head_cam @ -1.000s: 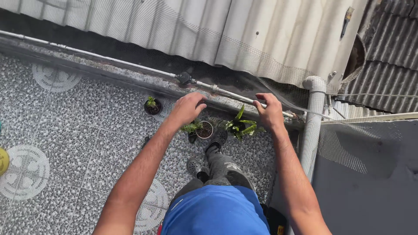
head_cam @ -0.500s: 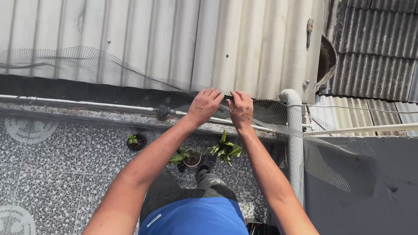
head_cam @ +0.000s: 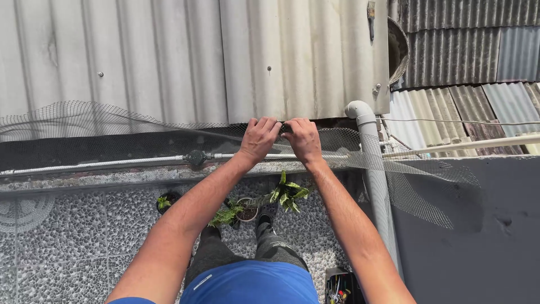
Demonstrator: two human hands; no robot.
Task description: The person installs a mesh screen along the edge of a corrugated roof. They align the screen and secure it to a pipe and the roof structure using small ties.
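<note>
Both my hands reach up to the lower edge of a corrugated grey roof sheet [head_cam: 169,62]. My left hand [head_cam: 259,137] and my right hand [head_cam: 301,138] sit close together, fingers pinched on the top edge of a thin dark mesh net [head_cam: 84,121] that stretches along the sheet's edge. A small dark object shows between my fingertips; what it is cannot be told. The net drapes down to the right over a grey drain pipe [head_cam: 373,169].
A thin metal pipe with a valve [head_cam: 197,157] runs along the wall below the net. Small potted plants [head_cam: 247,209] stand on the pebbled floor [head_cam: 67,236] by my feet. An open tool box [head_cam: 337,287] sits at lower right. More corrugated roofing [head_cam: 467,50] lies to the right.
My hands came together from apart and rose to the edge of the roof sheet. The view tilted up, showing more of the sheet and the net.
</note>
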